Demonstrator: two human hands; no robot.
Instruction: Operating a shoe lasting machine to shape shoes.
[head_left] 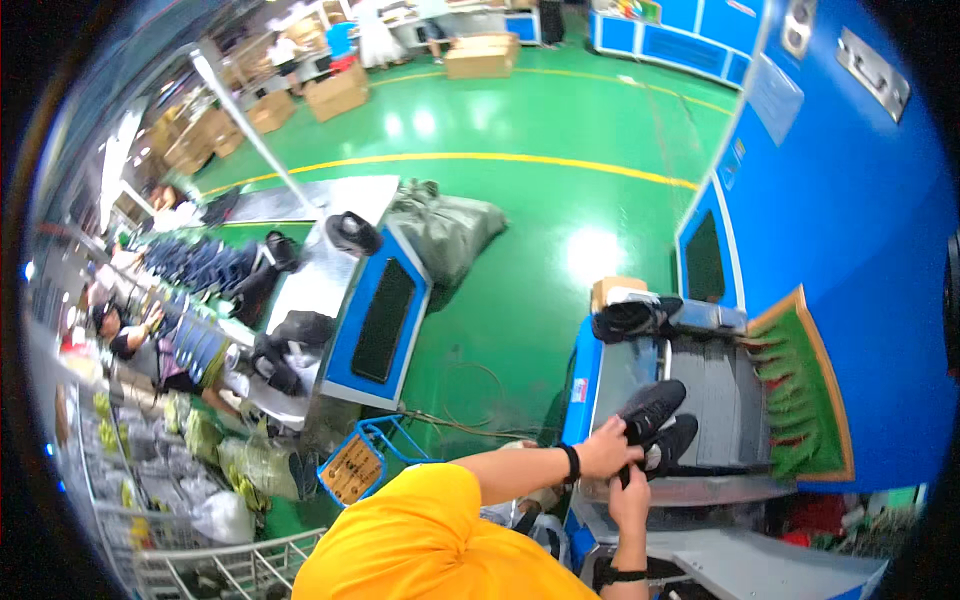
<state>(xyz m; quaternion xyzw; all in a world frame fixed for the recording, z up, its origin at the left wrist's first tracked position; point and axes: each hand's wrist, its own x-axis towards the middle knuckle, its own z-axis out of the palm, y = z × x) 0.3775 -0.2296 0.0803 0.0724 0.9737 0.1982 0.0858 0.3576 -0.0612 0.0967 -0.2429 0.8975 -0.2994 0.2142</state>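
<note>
Two black shoes lie side by side on the grey conveyor belt [715, 400] of a blue machine [850, 250]. My left hand [605, 448], a black band on its wrist, grips the heel of the upper shoe [655, 403]. Just below it, my right hand [630, 497] holds the heel end of the lower shoe [675, 440]. The shoes' toes point toward the machine's opening, where green and red strips [790, 400] hang in a wood-coloured frame.
More black shoes [630, 318] and a small cardboard box [615, 288] sit at the belt's far end. To the left stand another blue machine [380, 320], a grey sack [450, 230], and a blue cart [355, 465]. Other people [150, 340] work at far left.
</note>
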